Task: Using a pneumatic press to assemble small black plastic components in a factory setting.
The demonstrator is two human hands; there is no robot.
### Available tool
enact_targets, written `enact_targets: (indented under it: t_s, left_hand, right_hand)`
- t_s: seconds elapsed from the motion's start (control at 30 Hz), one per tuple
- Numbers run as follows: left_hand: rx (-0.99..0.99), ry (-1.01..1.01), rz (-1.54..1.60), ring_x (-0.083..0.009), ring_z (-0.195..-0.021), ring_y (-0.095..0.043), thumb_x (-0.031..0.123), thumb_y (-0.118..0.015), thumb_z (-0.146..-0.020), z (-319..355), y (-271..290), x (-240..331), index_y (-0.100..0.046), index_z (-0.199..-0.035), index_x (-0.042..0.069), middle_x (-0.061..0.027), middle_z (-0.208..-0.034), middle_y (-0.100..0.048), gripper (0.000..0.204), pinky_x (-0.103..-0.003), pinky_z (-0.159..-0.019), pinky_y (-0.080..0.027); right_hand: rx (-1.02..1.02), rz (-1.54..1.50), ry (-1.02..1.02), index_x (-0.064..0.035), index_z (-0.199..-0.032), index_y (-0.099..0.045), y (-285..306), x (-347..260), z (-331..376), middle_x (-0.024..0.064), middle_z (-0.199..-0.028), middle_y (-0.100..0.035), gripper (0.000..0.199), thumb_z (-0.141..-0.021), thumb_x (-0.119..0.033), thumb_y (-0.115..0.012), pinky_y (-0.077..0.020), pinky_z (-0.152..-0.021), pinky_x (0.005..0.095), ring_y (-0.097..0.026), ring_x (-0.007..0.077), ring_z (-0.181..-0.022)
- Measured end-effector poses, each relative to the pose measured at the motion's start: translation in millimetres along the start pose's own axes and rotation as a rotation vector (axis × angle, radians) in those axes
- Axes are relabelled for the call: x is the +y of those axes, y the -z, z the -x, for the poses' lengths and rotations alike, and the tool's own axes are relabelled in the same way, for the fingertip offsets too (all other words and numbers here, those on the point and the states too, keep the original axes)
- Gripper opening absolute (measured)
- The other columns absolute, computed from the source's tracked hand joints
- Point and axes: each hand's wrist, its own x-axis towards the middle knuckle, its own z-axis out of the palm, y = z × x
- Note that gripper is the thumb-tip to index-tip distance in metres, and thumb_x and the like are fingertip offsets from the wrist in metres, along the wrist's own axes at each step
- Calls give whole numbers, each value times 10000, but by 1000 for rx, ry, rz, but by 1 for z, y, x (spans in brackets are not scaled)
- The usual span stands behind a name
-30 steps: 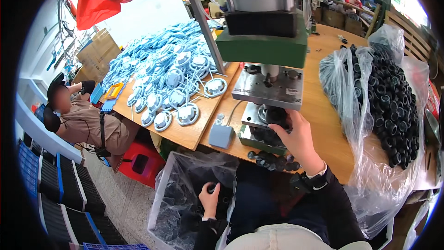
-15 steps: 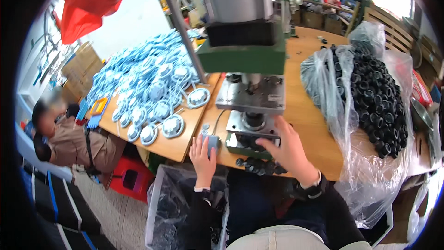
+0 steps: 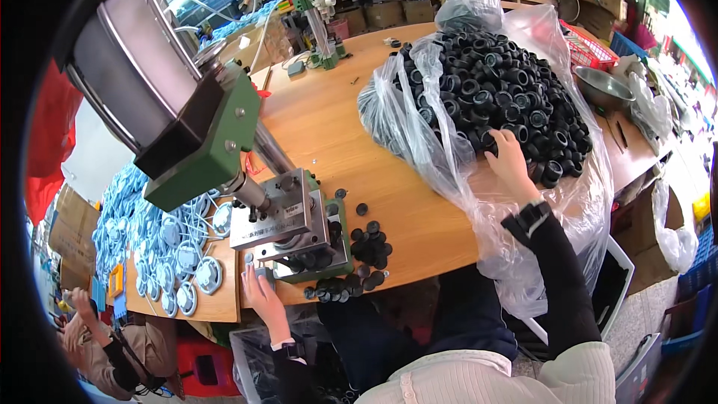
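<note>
My left hand [image 3: 265, 305] lies with its fingers stretched out at the small grey box [image 3: 265, 277] at the table's front edge, beside the press. At the black heap [image 3: 516, 90] on the right, my right hand [image 3: 511, 167] has thumb and fingertips about a black ring-shaped part [image 3: 488, 138]. The upright bench press [image 3: 196, 135] stands to the left, a metal die block [image 3: 271, 213] under its ram. Black parts sit in the lower fixture [image 3: 310, 258]. Several small dark round pieces [image 3: 372, 245] lie on the wood beside it.
Clear plastic sheeting [image 3: 419, 123] surrounds the black heap and hangs over the table edge. Light-blue corded round parts [image 3: 168, 254] cover the left table. A co-worker [image 3: 127, 348] sits at far left. A metal bowl [image 3: 602, 88] stands at right; a plastic-lined bin [image 3: 247, 352] is below.
My right hand has gone from the press fixture to the black heap on the right. My left hand stays by the grey box. The view has swung to the right.
</note>
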Motion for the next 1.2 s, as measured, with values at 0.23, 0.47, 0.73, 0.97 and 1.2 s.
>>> enact_targets:
  t_s: [0.23,0.47,0.73,0.97,1.2]
  left_hand:
    - [242,-303,280,-317,-1209,-452,125,-734,-748,-21,17,111,-403,-1349,-11,-183,-1294,-484,699,-400,-1029,-338]
    - [258,-37,599,-210,-826,-598,135,-762,-725,-72,3,156,-624,-909,-17,-102,-889,-655,276,-356,-791,-461]
    - [274,-170,315,-298,-929,-584,276,-786,-691,-58,6,146,-622,-1006,50,-113,-939,-638,421,-414,-830,-392]
    - [462,-58,364,-339,-1101,-558,138,-800,-675,-14,14,140,-617,-1042,29,-127,-1067,-648,425,-415,-928,-416]
    - [270,253,186,-343,-1001,-608,162,-807,-692,116,39,12,-603,-1071,-25,-171,-1019,-652,470,-383,-877,-463]
  right_hand:
    - [-105,295,50,-61,-1157,-519,-24,4,-35,184,-970,-562,507,-679,-69,-689,-497,-799,439,-575,381,-923]
    - [-12,-136,-92,-1,-1171,-478,8,5,-17,233,-1065,-571,586,-658,-174,-700,-452,-892,383,-560,372,-1028]
    - [-440,-1336,-518,34,-1074,-571,60,-69,16,60,-1003,-603,277,-798,25,-596,-443,-832,223,-569,112,-901]
    - [-599,-1203,-242,22,-1169,-523,53,-238,35,77,-1085,-597,395,-803,17,-672,-446,-862,253,-573,139,-986]
    - [-520,-1013,295,32,-1214,-526,-32,-318,65,153,-1077,-618,535,-764,-123,-771,-476,-841,333,-612,250,-980]
